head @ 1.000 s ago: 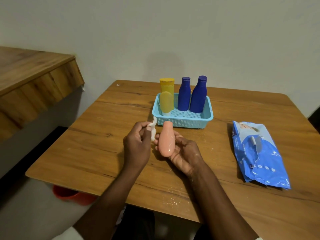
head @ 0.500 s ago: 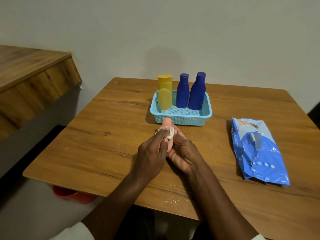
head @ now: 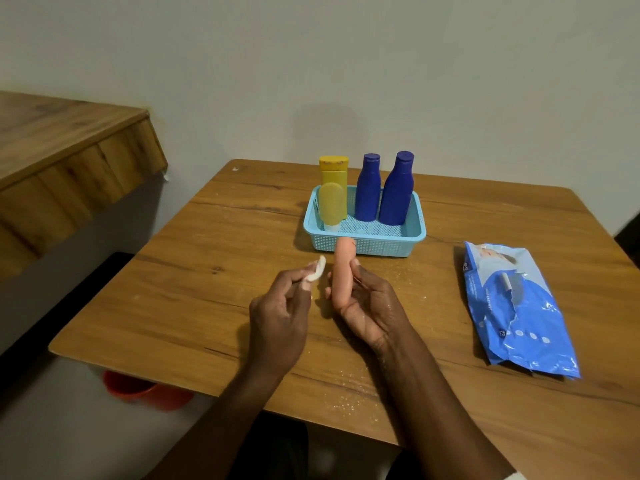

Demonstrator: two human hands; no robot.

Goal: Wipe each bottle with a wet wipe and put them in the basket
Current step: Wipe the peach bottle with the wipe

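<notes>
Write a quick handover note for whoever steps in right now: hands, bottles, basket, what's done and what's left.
Left hand pinches the wet wipe, held apart from the bottle.
Right hand grips the peach bottle upright, just in front of the basket.
Done: yellow tube, a yellow bottle and two blue bottles stand in the basket.
Left: finish wiping the peach bottle if needed, then put it in the basket.
Wipes pack lies to the right.

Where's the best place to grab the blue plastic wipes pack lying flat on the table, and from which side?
Take the blue plastic wipes pack across its narrow width near the middle, coming from above with the free-side right hand once it lets go of the peach bottle. The pack lies flat and long, with both long edges exposed on the wooden table.
</notes>
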